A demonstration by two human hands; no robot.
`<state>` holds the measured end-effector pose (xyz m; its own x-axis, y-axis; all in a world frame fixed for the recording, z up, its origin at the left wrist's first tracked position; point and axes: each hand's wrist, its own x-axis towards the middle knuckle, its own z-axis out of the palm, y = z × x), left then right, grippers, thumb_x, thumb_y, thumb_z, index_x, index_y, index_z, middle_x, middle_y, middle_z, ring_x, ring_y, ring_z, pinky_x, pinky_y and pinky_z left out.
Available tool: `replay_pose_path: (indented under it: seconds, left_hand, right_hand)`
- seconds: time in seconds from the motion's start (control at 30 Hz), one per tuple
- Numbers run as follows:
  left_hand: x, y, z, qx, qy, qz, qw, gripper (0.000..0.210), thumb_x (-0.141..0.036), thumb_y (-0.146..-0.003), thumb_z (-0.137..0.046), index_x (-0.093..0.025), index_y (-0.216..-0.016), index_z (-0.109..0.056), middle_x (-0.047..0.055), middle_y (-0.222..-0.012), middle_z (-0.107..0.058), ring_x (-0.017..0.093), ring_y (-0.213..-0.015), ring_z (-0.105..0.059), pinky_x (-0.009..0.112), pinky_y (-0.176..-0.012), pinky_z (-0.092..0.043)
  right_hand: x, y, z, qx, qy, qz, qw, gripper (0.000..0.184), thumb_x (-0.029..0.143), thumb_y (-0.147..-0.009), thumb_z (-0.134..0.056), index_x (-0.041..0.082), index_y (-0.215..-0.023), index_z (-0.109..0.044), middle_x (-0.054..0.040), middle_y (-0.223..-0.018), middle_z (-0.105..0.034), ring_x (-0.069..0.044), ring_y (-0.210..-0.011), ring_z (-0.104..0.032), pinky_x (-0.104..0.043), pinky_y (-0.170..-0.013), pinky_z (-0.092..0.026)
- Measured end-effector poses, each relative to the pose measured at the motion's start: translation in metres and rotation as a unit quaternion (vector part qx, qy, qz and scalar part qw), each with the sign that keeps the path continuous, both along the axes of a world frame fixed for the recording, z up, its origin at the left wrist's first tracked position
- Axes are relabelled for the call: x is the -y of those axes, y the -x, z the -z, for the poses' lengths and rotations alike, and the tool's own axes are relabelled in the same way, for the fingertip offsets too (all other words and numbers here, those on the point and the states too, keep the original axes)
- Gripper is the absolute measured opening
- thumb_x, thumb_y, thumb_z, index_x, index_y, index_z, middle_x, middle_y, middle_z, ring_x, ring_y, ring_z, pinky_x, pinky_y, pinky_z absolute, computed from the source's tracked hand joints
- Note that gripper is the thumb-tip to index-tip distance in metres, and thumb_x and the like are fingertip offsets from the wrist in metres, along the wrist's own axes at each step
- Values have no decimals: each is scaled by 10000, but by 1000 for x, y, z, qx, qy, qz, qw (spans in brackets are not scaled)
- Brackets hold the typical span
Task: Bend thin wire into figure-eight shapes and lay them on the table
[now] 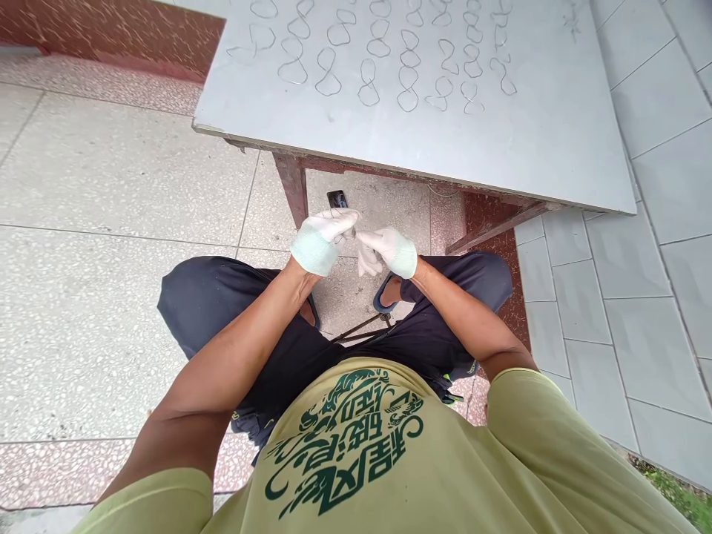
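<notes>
Both of my hands wear white gloves with pale green cuffs and meet over the gap between my knees, just in front of the table edge. My left hand (335, 225) is closed in a pinch, with a short stretch of thin wire (345, 235) showing at its fingers. From the other side, my right hand (383, 247) pinches at the same spot with thumb and forefinger, its other fingers hanging lower. Most of the wire is hidden by the gloves. Several thin wires bent into figure-eight loops (408, 89) lie in rows on the white tabletop (345, 137).
A dark phone (337, 199) lies on the speckled floor (111, 297) beneath the table's front edge. Reddish table legs (291, 185) stand beyond my hands. Grey wall tiles (639, 274) run along the right. Below my lap are thin dark stool legs (361, 326).
</notes>
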<state>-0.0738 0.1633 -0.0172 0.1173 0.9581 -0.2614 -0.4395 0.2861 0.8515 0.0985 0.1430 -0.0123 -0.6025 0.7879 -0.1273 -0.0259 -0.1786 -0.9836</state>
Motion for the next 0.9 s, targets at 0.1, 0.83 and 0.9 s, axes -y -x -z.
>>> replay_pose_path:
  seconds: [0.1,0.83,0.9]
  left_hand:
    - [3,-4,-4,-1,13,-44,999,215,-179,-778,-990,-159,-787,-776,-17,-627,-643,94,-585,-558,236,-611,-457]
    - [-3,-3,23,40,-40,-25,998,433,-448,-658,-1087,-227,-697,-717,-12,-658,-618,127,-623,-560,274,-635,-512]
    - [-3,-3,23,25,-43,-27,998,470,-438,-655,-1079,-224,-658,-661,-14,-650,-603,116,-623,-543,255,-616,-485]
  right_hand:
    - [0,5,7,-2,18,30,999,817,937,-943,-688,286,-494,-482,28,-389,-470,-164,-399,-543,-366,-595,-632]
    - [-16,-9,0,199,-114,134,964,339,463,-1060,-670,230,-826,-747,1,-842,-812,-185,-870,-737,-316,-911,-529]
    - [-16,-4,1,250,-116,138,951,240,355,-1020,-712,233,-815,-740,19,-867,-811,-179,-874,-723,-305,-876,-510]
